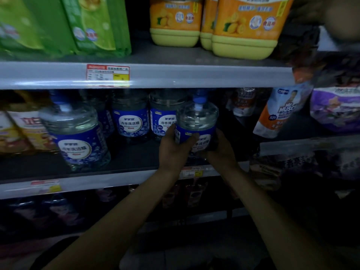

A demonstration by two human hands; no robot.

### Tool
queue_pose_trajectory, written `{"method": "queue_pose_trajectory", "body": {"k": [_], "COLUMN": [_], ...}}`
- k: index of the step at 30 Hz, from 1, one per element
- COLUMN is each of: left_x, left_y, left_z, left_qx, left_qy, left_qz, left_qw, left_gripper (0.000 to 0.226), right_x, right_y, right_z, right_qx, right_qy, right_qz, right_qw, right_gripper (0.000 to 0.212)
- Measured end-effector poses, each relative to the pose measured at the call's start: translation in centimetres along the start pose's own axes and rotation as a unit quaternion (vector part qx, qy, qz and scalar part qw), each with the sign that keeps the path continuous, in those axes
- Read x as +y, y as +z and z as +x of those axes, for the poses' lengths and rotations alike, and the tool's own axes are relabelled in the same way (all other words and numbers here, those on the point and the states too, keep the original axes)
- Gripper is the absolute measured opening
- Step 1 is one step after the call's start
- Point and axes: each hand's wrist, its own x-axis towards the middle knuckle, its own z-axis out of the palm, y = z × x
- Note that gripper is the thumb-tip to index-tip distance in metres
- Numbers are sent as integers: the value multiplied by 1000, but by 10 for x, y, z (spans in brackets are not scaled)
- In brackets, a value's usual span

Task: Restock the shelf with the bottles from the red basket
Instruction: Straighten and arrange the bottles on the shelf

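Both hands hold one clear bottle (196,121) with a blue cap and a blue label, just right of the picture's centre, over the front part of the dark middle shelf (136,159). The left hand (175,148) takes it from the 8 o'clock side. Its grip is closed round the lower body, thumb up along the label's left edge and fingers curled across the label's face. The right hand (221,145) meets it from 4 o'clock, palm against the lower right side. Its grip also grasps the bottle, the fingers going round out of sight. The bottle stands roughly upright, but the hands hide its base, so whether it touches the shelf cannot be told.

At 10 o'clock of the held bottle, further back on the same shelf, stand two back bottles (130,118) of the same kind, side by side, the right one partly behind the held bottle. A front bottle (76,133), also alike, stands near the shelf's front edge at 9 o'clock, well apart from the hands. At 3 o'clock an orange and white pouch (280,114) leans, with a purple pack (335,110) beyond it.

On the upper shelf, at 12 o'clock, stand yellow jugs (175,22) with orange labels, and at 10 o'clock green packs (78,26). A red and white price tag (108,75) sits on that shelf's grey front rail. The lower shelves at 6 o'clock are too dark to make out
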Motion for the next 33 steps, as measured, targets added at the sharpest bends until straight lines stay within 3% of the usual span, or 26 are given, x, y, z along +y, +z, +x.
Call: {"method": "queue_pose_trajectory", "body": {"k": [3, 10, 20, 26, 33], "left_x": [5, 12, 17, 19, 26], "left_y": [-20, -68, -114, -122, -108], "left_z": [-3, -7, -14, -26, -60], "left_qx": [9, 48, 116, 109, 57], "left_qy": [-16, -25, -25, -4, -9], "left_qz": [-6, 12, 91, 155, 196], "left_qw": [1000, 998, 989, 982, 979], "left_gripper": [43, 59, 62, 63, 41], "right_x": [-5, -12, -26, -31, -31], "right_y": [17, 67, 111, 111, 80], "right_z": [-10, -22, -30, -37, -51], "right_qx": [-3, -8, -31, -51, -78], "right_qy": [-19, -54, -75, -66, -19], "right_qz": [-1, -14, -64, -44, -98], "right_qw": [1000, 998, 995, 996, 992], "right_gripper": [92, 90, 85, 81, 74]}}
